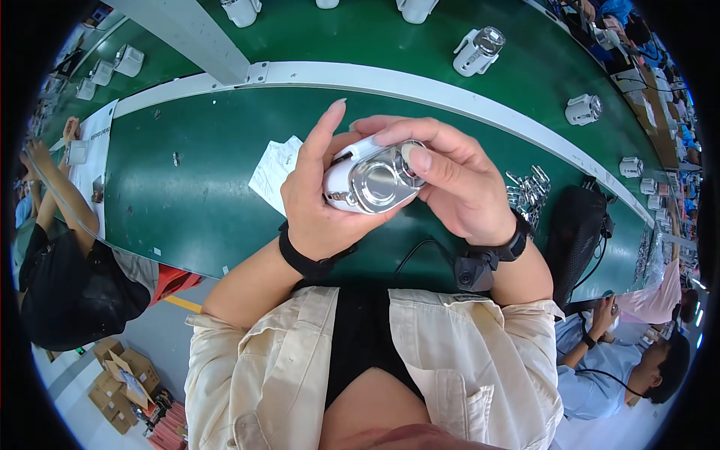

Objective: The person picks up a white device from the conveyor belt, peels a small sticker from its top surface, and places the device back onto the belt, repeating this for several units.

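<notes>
A white lantern-like device with a clear, shiny end lies tilted between my hands above the green table. My left hand cradles its white side from the left and below, with one finger stretched up and away. From the right, my right hand grips the device's clear end, thumb pressed against the shiny rim and fingers over its top. Just behind my left hand, a crumpled white sheet lies on the table. Right of my right hand sits a heap of shiny metal wire parts.
A white rail crosses the green table; beyond it stand several similar devices. A black elongated case with a cable lies at right. Other people sit at the left and right.
</notes>
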`<state>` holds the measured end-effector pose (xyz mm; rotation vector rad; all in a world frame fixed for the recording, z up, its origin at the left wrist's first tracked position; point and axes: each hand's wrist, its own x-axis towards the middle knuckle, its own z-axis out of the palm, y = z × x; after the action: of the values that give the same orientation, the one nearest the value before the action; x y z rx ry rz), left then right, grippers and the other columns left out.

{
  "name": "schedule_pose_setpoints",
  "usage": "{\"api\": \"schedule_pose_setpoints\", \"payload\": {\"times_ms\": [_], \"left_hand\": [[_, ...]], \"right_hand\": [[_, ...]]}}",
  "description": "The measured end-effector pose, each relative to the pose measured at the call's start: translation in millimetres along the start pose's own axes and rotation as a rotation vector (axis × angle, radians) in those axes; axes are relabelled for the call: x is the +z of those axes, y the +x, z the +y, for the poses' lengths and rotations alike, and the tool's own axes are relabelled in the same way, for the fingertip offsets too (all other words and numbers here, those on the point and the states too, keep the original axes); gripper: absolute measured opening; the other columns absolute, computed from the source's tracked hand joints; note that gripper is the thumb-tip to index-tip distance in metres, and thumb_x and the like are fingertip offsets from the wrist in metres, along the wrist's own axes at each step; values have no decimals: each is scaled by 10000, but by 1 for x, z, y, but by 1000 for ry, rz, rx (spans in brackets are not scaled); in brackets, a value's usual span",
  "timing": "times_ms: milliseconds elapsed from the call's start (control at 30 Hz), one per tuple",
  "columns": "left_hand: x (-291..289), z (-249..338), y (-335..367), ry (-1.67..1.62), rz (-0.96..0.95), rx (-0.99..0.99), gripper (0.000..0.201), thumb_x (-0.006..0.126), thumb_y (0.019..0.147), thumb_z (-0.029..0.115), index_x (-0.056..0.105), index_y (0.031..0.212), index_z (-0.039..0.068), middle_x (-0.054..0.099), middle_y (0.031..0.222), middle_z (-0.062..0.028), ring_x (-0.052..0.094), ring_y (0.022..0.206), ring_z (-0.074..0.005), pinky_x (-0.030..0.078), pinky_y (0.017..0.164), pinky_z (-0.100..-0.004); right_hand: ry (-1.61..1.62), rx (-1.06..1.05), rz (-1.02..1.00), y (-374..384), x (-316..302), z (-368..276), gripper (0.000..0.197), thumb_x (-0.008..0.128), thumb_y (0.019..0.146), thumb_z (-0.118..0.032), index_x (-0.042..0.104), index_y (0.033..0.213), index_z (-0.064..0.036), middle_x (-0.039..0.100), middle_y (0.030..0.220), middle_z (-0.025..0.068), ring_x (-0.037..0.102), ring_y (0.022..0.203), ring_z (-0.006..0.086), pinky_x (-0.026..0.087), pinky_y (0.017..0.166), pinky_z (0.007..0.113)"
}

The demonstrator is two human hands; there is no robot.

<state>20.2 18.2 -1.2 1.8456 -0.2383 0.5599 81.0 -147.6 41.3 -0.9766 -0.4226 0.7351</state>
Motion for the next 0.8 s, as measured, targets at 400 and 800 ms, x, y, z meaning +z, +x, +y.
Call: {"api": "schedule_pose_setpoints", "payload": {"times_ms": [400, 800], "left_hand": [[3, -3, 5, 208, 111, 338, 868, 858, 677, 138, 385, 1388, -21, 665, 1025, -186, 686, 877, -248, 549, 722, -306], [2, -7, 5, 113, 81, 361, 859, 831, 711, 137, 356, 1409, -22, 658, 1051, -193, 684, 886, -272, 547, 749, -330]], "right_hand": [[90, -203, -225, 3, -1, 18, 287, 492, 988, -191, 559, 1199, -8, 436, 1399, 229, 525, 1206, 301, 427, 1012, 395], [100, -99, -113, -4, 13, 5, 405, 505, 982, -219, 507, 1303, 28, 435, 1415, 204, 522, 1213, 286, 411, 1030, 403]]}}
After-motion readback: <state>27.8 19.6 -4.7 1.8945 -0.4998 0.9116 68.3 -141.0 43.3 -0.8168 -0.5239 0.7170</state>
